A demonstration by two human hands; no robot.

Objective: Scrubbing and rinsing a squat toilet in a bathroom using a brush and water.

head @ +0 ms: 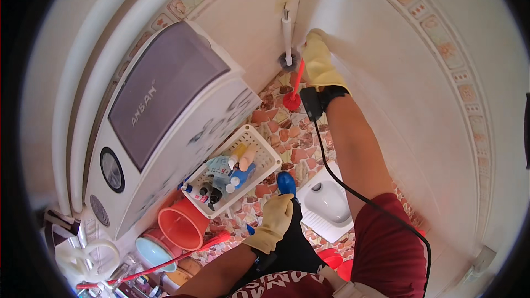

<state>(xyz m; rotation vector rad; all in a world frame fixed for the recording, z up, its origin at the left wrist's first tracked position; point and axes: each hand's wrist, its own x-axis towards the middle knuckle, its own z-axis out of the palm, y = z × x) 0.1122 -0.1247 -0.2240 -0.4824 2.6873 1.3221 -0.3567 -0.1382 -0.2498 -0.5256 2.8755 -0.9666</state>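
Observation:
My right hand (321,56), in a yellow rubber glove, is stretched out low along the right wall near the corner. Its fingers close around the upper handle of a red plunger (292,100), whose head is down by the stone-patterned floor; part of the handle is hidden by the glove. Left of it, a toilet brush (287,41) with a white handle hangs from a wall hook. My left hand (276,219), gloved too, rests on my black-trousered knee above a blue boot (286,182). How its fingers lie is unclear, and nothing shows in it.
A white squat toilet (328,198) is set in the floor at right. A white basket (265,159) of several bottles stands beside a washing machine (174,103). Nearer are a red bucket (182,223), a pale blue basin (153,252) and a red pole (165,261).

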